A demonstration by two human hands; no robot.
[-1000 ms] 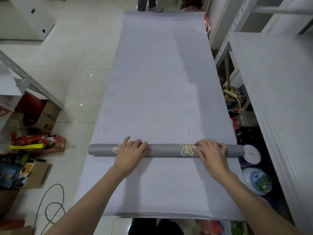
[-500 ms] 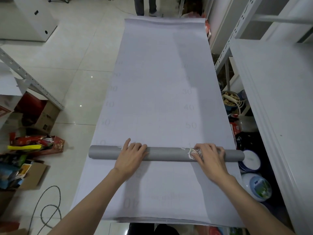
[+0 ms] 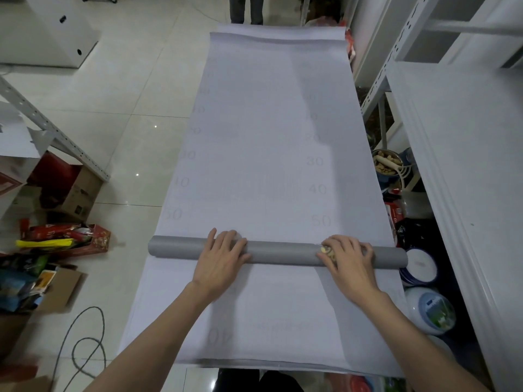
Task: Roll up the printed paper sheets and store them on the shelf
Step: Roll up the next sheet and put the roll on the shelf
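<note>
A long white printed sheet (image 3: 271,137) with faint numbers lies flat on the tiled floor, running away from me. Across its near part lies a grey paper roll (image 3: 283,253), partly wound up from the sheet. My left hand (image 3: 223,258) rests on top of the roll left of its middle, fingers curved over it. My right hand (image 3: 349,258) presses on the roll near its right end, covering a yellow printed ornament. A white metal shelf (image 3: 464,165) stands along the right side.
Cardboard boxes and colourful packets (image 3: 65,193) crowd the floor at left, with a looped cable (image 3: 85,343) nearby. Lidded tubs (image 3: 430,309) and a bowl (image 3: 387,164) sit under the shelf at right. A person's legs (image 3: 246,9) stand at the sheet's far end.
The roll has travelled away from me along the sheet, past the "10" marks up to the "50" marks. The yellow ornament has turned mostly out of sight. Both hands stayed on the roll.
</note>
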